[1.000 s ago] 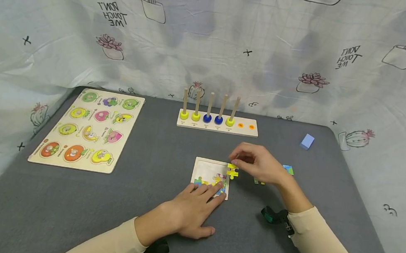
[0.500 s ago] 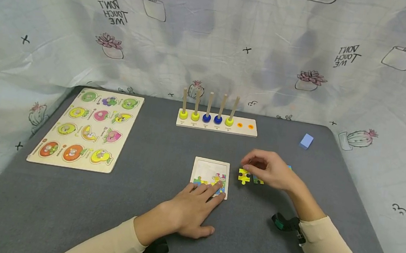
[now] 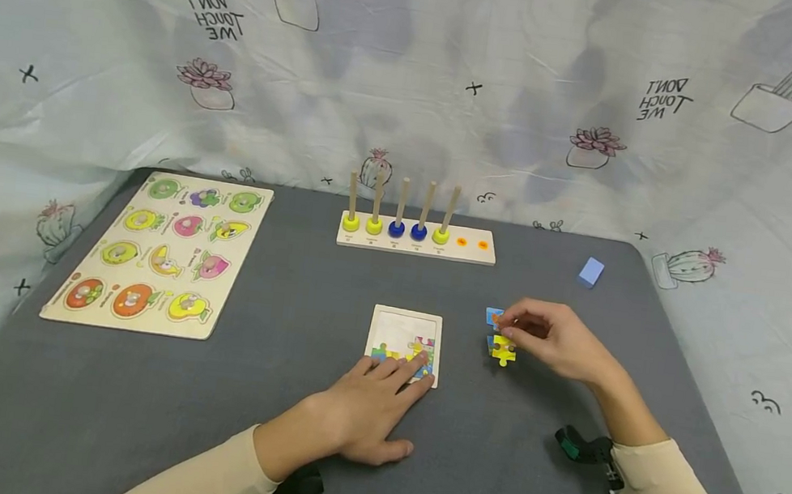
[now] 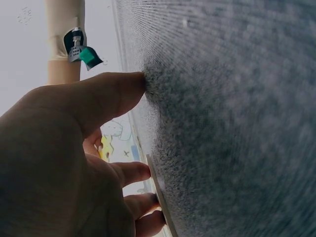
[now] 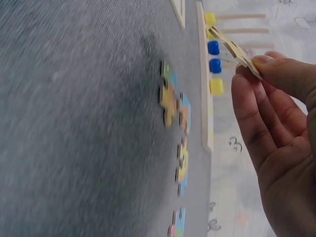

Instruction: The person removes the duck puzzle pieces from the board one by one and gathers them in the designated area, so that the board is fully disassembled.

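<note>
Yellow puzzle piece point(image 3: 504, 352): lifted clear of worktop point(image 3: 291, 268), right of wooden tray point(image 3: 389, 311), near loose pieces point(image 5: 168, 94) lying on worktop. Right hand point(image 3: 557, 343): grip pinching yellow puzzle piece between thumb and fingertips, piece tilted in right wrist view. Left hand point(image 3: 369, 419): grip spread, fingertips on near part of wooden tray, thumb out to side. Tray pieces point(image 3: 424, 345) sit along near and right sides, partly covered by fingers. Pegboard point(image 3: 471, 256) behind tray, yellow and blue rings on pegs. Fruit board point(image 3: 192, 327) at left, blue block point(image 3: 591, 272) far right.

Right hand point(image 3: 556, 339) farther from puzzle tray point(image 3: 392, 330), yellow piece point(image 3: 504, 352) carried along, blue piece point(image 3: 492, 315) uncovered
</note>
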Available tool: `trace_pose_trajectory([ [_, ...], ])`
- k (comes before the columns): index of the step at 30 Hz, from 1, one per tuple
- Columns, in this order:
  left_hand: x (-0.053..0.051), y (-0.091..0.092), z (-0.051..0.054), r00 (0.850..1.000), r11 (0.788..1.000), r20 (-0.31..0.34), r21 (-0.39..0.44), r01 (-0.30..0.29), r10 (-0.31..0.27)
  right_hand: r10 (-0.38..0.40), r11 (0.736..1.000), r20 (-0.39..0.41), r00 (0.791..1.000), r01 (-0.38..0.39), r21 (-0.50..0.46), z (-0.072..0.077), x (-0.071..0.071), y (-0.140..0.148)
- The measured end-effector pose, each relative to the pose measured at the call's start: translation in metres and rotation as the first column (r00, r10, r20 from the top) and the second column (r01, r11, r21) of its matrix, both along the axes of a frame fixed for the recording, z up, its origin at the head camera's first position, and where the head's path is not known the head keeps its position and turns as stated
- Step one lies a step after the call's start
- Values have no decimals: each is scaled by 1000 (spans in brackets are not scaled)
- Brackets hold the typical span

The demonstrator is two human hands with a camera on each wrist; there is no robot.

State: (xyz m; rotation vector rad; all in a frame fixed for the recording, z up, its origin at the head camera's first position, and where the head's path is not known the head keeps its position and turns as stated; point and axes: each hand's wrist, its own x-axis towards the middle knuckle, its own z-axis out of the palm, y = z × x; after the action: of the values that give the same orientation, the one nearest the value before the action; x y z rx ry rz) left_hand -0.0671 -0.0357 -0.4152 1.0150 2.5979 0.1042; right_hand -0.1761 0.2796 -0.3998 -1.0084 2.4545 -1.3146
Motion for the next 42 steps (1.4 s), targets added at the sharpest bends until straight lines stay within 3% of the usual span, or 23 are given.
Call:
trace_pose_trajectory([
  [20,1,-1,-3,1000,1000,-16,-14,9,-9,-75,996,-34,997,76,41,-25,0,35],
  [31,1,1,-3,1000,1000,-26,-4,4,-4,-104,985,-99,990,117,129,-29,-9,45],
  [42,0,0,-4,1000,1000,-14,-4,-4,4,-125,983,-117,985,139,121,-34,-9,45],
])
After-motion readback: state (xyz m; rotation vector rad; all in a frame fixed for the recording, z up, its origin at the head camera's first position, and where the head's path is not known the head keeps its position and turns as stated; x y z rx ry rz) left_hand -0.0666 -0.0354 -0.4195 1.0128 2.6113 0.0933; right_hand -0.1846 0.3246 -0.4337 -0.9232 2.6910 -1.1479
